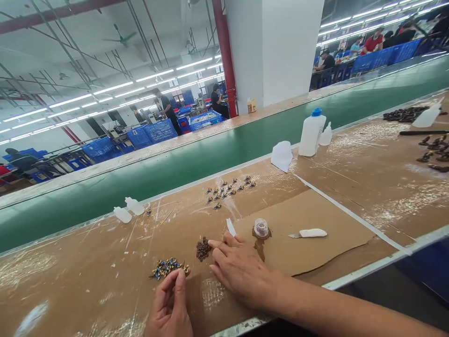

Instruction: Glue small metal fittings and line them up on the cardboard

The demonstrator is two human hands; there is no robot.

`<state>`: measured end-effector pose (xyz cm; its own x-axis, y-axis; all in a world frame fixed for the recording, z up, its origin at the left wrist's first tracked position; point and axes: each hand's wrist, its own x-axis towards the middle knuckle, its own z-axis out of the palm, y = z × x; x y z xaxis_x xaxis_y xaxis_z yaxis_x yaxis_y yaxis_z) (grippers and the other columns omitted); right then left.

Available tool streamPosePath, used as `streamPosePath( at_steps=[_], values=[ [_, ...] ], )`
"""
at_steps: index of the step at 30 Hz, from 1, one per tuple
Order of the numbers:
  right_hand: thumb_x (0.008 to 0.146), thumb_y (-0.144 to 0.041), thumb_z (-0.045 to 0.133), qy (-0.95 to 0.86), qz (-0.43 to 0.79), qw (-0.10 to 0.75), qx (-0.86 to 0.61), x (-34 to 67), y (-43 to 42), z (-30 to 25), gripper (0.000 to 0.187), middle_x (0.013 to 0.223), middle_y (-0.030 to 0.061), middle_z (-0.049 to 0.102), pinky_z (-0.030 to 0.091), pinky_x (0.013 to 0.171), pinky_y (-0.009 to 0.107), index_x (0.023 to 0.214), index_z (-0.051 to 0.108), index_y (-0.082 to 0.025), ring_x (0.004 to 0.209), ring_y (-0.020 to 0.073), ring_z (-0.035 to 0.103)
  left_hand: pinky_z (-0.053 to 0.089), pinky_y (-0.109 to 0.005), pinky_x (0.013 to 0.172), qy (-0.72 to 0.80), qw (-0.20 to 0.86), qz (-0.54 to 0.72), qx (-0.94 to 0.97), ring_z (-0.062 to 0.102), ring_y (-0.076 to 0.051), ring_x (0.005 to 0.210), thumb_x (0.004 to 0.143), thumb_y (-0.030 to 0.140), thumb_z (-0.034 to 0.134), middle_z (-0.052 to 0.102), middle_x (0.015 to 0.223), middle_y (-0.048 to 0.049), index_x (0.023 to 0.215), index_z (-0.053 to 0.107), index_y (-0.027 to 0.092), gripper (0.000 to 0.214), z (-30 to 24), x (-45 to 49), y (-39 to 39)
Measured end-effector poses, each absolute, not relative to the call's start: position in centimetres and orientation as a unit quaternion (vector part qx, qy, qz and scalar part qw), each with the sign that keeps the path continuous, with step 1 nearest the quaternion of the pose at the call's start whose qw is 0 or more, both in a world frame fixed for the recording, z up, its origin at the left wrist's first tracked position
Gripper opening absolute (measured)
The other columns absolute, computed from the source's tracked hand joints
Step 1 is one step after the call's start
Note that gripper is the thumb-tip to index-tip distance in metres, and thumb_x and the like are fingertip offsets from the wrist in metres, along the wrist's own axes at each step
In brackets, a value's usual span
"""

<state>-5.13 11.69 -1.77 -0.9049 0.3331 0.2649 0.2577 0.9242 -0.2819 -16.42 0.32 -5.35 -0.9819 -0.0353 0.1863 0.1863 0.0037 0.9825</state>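
The left hand (168, 304) is curling up by the near edge of the brown card (87, 281), with its fingertips coming together, but I cannot tell if it is gripping anything. The right hand (238, 271) is lying open beside a heap of small dark parts (203, 248). A quick slip could knock the small clear jar (261, 228) standing in a brown spill (260, 248), scatter the little blue parts (165, 268), or bring fingers onto the white-handled knife (308, 233).
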Motion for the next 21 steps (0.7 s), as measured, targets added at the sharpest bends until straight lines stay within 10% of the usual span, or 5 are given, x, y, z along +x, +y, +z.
streamPosePath(
  at_steps=[9,21],
  values=[
    [0.094,-0.024,0.037,-0.98,0.089,0.145,-0.103,-4.3,12.2,-1.6,0.023,0.115,0.0014,0.062,0.037,0.089,0.041,0.085,0.057,-0.017,0.099,0.0208,0.049,0.048,-0.009,0.067,-0.695,0.021,-0.716,-0.07,0.063,-0.006,0.069,0.057,0.048,0.077,0.071,0.074,0.0029,0.082,0.07,0.021,0.038,-5.8,-16.0,-0.6],
    [0.094,-0.024,0.037,-0.98,0.076,0.169,-0.078,-4.7,11.7,-2.0,0.022,0.098,0.0019,0.065,0.034,0.081,0.036,0.081,0.052,-0.017,0.09,0.019,0.046,0.047,-0.01,0.069,-0.664,0.002,-0.746,-0.056,0.062,-0.006,0.071,0.054,0.046,0.08,0.071,0.076,0.0033,0.08,0.07,0.02,0.038,-5.1,-15.4,-0.3]
  ],
)
